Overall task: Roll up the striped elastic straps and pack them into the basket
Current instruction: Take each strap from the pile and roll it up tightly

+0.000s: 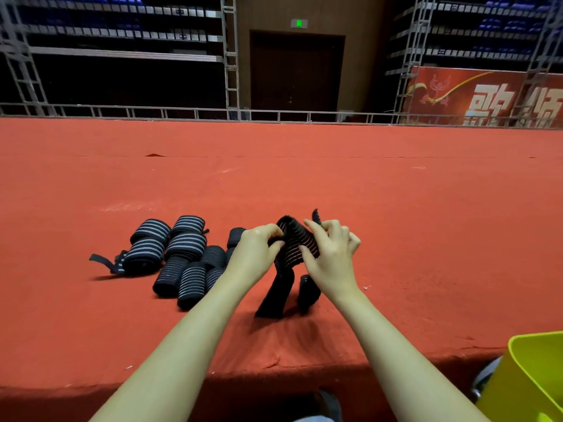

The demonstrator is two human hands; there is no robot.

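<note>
Gripping the striped strap [297,243] above the red worktop [396,208], head view | your left hand [254,254] and right hand [330,254] fingers are curling round it | soft, light, stretchy, likely springing loose: pinch the roll's edges | basket [530,376] sitting lower right.

Both forearms are bare from the lower edge of the view up to the wrists, with no sleeve, cuff, watch, band or glove on either. The left grip [256,254] and the right grip [330,257] are bare too: no ring shows on any visible finger, and the nails look short and unpainted. Both arms are slim and smooth, unmarked by tattoo, bandage or writing.
</note>
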